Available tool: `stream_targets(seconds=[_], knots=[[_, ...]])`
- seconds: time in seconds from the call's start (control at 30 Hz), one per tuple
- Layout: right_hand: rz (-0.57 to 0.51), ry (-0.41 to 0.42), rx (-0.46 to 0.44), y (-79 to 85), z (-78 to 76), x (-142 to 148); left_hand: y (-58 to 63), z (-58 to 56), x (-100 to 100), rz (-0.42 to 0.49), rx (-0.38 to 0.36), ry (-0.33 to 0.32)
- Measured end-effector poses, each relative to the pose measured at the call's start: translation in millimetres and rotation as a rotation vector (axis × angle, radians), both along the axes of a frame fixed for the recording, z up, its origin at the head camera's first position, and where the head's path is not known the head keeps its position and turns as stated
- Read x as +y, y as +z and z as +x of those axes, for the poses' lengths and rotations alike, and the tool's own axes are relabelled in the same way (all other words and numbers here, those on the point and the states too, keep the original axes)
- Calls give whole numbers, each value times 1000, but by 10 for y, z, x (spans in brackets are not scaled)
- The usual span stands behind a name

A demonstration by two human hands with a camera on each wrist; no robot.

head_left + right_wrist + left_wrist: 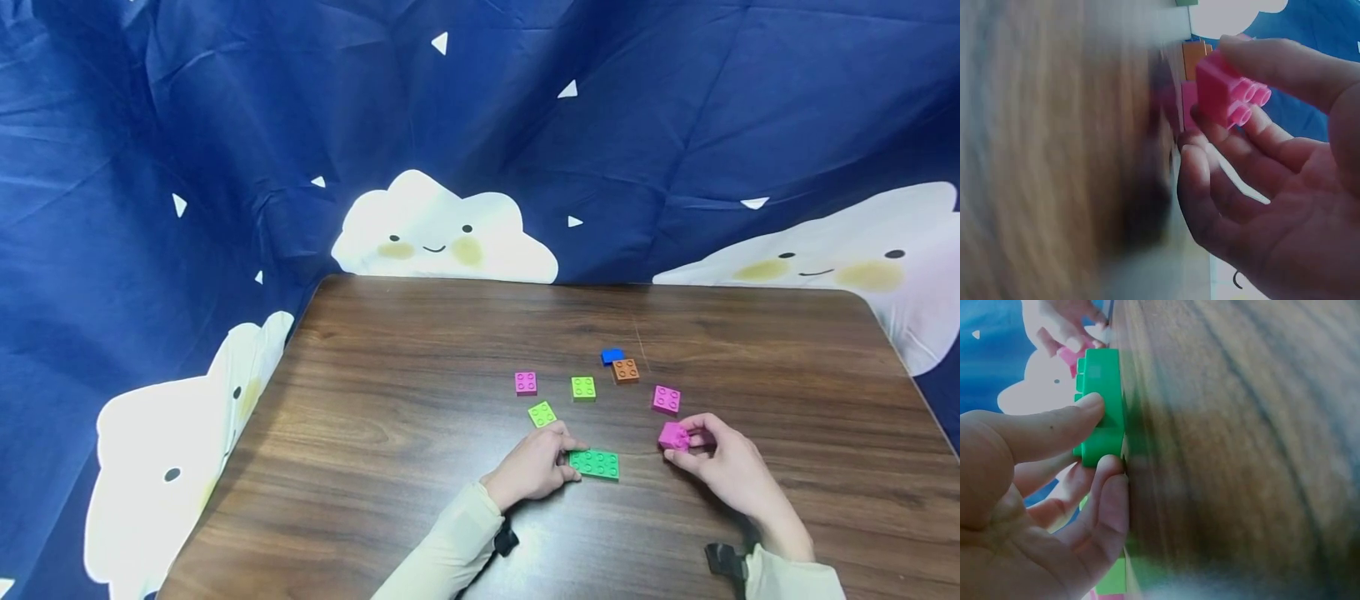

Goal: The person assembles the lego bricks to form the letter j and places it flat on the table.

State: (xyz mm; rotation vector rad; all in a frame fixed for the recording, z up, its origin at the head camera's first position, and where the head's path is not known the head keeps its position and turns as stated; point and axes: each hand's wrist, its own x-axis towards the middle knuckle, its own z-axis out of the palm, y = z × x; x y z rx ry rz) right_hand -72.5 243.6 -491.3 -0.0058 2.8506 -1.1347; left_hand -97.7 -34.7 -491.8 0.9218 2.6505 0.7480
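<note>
My left hand (534,463) grips the left end of a long green brick (600,465), its studs facing up, low at the table. In the left wrist view the thumb lies along one side of that green brick (1102,375). To the right, my right hand (726,465) pinches a pink brick (672,437) between thumb and fingers. The right wrist view shows this pink brick (1216,87) tilted, with its studs turned toward the palm. Just behind it a second pink brick (667,398) lies on the table.
Beyond the hands lie a third pink brick (526,382), two lime bricks (582,388), an orange brick (626,371) and a blue brick (612,356) touching the orange one in view. The wooden table (390,358) ends at a dark blue cloth (615,150) with clouds.
</note>
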Motion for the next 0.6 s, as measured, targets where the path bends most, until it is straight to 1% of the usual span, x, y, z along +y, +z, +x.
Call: stream_targets(seconds=[0.1,0.23,0.37,0.47,0.6], knots=[[-35,20,-5,-5,8,-53,4,0,3,1,-6,5],[-45,38,-4,-14,19,-124,5,3,4,-3,-7,8],[-92,64,15,-18,33,-207,5,3,5,0,-14,8],[-136,101,42,-22,37,-273,7,3,6,5,-22,11],[-186,163,48,-29,40,-347,9,2,6,9,-26,14]])
